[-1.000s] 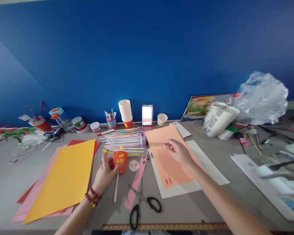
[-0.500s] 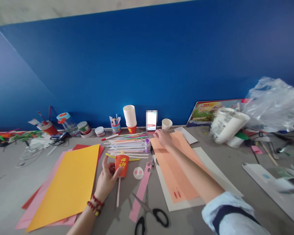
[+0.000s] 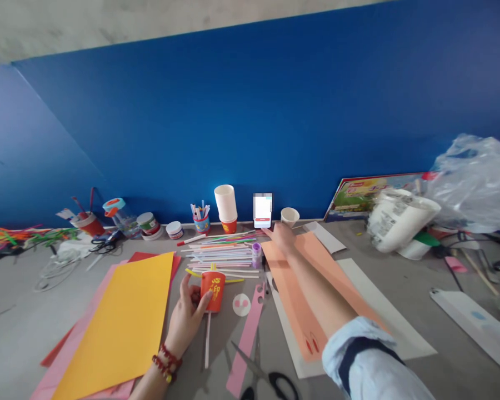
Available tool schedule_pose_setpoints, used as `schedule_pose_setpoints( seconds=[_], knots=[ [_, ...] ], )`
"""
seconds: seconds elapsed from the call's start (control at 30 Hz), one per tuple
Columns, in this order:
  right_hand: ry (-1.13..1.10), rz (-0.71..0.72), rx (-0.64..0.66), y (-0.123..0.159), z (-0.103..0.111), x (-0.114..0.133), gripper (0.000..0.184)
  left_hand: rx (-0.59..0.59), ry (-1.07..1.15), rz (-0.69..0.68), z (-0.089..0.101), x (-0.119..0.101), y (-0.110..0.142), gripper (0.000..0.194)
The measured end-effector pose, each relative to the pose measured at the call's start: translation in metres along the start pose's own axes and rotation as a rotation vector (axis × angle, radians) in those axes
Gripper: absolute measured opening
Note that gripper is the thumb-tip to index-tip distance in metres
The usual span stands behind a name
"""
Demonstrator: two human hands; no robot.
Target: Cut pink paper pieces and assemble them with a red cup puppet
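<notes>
Between the fingers and thumb of my left hand [image 3: 187,311] is a red paper cup [image 3: 213,291] with yellow lettering. A yellow pipe cleaner [image 3: 233,281] shows on both sides of it, and a pale stick [image 3: 208,339] extends below. My right hand [image 3: 283,238] reaches over the orange paper [image 3: 316,258], one finger stretched toward the lower edge of a phone [image 3: 263,211]; the other fingers are mostly hidden. No object shows in it. Right of the cup lie a white disc with two pink spots [image 3: 241,305], a pink paper strip [image 3: 245,339] and scissors [image 3: 254,366].
Sheets of coloured paper [image 3: 120,322] lie at left. Pipe cleaners and sticks [image 3: 220,255] lie beside a purple-capped glue stick [image 3: 256,255]. Stacked cups [image 3: 225,205] and a small white cup [image 3: 290,215] stand by the blue wall. A power strip [image 3: 470,322] is at right.
My right hand has moved forward and left, from above the orange paper to the phone's lower edge. My left hand keeps hold of the paper cup. The view has tilted upward.
</notes>
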State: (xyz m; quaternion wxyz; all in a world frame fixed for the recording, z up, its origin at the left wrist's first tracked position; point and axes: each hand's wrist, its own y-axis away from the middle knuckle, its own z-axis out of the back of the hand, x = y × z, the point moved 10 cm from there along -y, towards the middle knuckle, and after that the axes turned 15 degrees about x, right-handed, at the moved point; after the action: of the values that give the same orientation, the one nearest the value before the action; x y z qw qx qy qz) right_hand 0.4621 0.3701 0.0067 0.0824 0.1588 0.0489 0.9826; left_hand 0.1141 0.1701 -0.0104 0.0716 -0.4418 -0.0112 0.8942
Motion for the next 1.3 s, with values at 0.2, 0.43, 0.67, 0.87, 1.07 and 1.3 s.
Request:
schedule_pose_setpoints(
  seconds=[0.2, 0.43, 0.67, 0.87, 1.07, 1.3],
  knots=[
    [-0.01, -0.004, -0.008, -0.002, 0.001, 0.0, 0.055, 0.021, 0.007, 0.012, -0.003, 0.002, 0.0, 0.067],
    [-0.018, 0.007, -0.004, -0.006, -0.001, 0.0, 0.059, 0.039, 0.011, 0.02, -0.002, -0.003, 0.001, 0.064],
    [-0.018, 0.036, 0.003, -0.003, 0.0, -0.002, 0.052, 0.023, -0.002, 0.026, -0.001, -0.003, 0.001, 0.065],
    [-0.011, 0.083, 0.029, -0.008, 0.001, -0.001, 0.047, 0.001, -0.006, 0.02, 0.0, -0.004, 0.002, 0.066],
    [-0.01, 0.086, 0.032, -0.014, 0.0, -0.004, 0.049, 0.01, -0.014, 0.026, 0.0, -0.002, 0.002, 0.065],
    [-0.009, 0.066, -0.006, -0.019, -0.002, -0.009, 0.053, 0.006, -0.005, 0.017, 0.001, -0.005, 0.001, 0.064]
  ],
)
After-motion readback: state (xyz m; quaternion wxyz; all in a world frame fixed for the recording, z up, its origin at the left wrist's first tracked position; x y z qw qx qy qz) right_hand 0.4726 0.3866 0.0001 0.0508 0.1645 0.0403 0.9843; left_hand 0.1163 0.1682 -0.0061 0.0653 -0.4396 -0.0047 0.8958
